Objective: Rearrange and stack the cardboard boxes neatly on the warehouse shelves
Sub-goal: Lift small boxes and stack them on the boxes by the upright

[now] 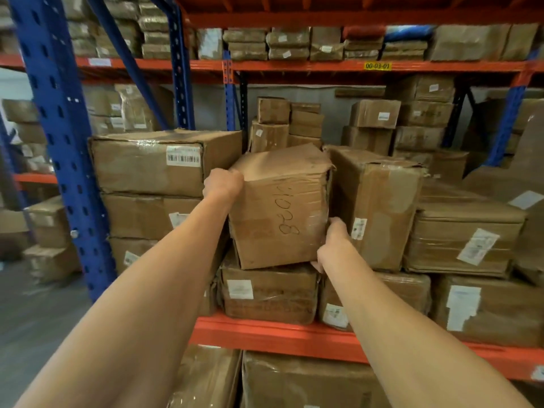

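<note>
A worn cardboard box with handwriting on its front (279, 210) sits tilted in the middle of the shelf, resting on a flatter taped box (269, 294). My left hand (223, 184) grips its upper left corner. At the box's lower right corner, my right hand (332, 242) has its fingers curled under the edge. The box is wedged between a tall stack of large boxes (153, 163) on the left and an upright taped box (379, 207) on the right.
An orange shelf beam (265, 334) runs below the boxes, with more boxes (294, 381) underneath. A blue upright post (64, 148) stands at the left. Smaller boxes (288, 122) are stacked behind, wrapped cartons (465, 237) lie to the right, and another loaded shelf (294, 44) is above.
</note>
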A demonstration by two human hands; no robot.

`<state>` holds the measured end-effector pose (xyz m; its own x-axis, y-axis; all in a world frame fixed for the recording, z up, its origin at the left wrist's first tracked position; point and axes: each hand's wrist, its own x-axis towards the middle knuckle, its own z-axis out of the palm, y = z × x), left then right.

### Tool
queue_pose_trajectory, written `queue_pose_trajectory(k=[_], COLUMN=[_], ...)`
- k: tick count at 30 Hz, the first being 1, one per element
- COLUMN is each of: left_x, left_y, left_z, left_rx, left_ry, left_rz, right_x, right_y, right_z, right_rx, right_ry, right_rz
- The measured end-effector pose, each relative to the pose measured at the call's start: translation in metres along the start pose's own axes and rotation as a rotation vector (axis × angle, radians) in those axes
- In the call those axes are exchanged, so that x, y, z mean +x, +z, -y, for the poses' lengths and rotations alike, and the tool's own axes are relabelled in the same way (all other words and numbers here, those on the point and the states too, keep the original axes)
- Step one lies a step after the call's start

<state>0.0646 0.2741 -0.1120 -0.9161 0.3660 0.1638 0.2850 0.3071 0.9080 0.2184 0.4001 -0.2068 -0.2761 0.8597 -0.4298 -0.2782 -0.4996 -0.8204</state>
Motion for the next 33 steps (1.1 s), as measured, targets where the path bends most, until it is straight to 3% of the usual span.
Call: queue_pose_trajectory(k=[4,11,15,17,20,23,25,28,32,33], left_x=[0.002,-0.014,-0.025,-0.026,-0.02,-0.01,-0.013,-0.01,-0.004,0.0], left_y=[-0.017,-0.018,0.011,0.025,0.024,0.009,-0.008,-0.036,-0.055,-0.051], left_z=[0.011,0.037,0.079,0.109,0.134,0.137,0.13,0.096,0.018,0.005], left_rx=[-0.235,-0.681,-0.926,-1.002,-0.931,-0.644,-0.168,0.541,0.725,0.786], left_ry=[-0.084,-0.234,-0.478,-0.602,-0.62,-0.59,-0.464,0.039,0.619,0.752], left_rz=[-0.031,0.049,0.221,0.244,0.218,0.342,0.428,0.392,-0.054,-0.066], right_x=[-0.021,-0.057,-0.072,-0.079,-0.081,-0.071,-0.059,-0.038,-0.026,-0.025], right_y=[0.01,0.021,0.03,0.035,0.036,0.032,0.029,0.023,0.037,0.04], right_z=[0.032,0.078,0.075,0.064,0.033,0.018,0.025,0.028,0.015,0.014], right_rx=[0.05,-0.101,-0.453,-0.673,-0.956,-1.121,-1.093,-1.076,-1.04,-1.034], right_ry=[-0.114,-0.592,-0.99,-1.095,-1.037,-1.033,-1.013,-0.985,-1.027,-1.038], right_rz=[-0.038,-0.098,-0.129,-0.057,0.177,0.255,0.275,0.282,0.287,0.286])
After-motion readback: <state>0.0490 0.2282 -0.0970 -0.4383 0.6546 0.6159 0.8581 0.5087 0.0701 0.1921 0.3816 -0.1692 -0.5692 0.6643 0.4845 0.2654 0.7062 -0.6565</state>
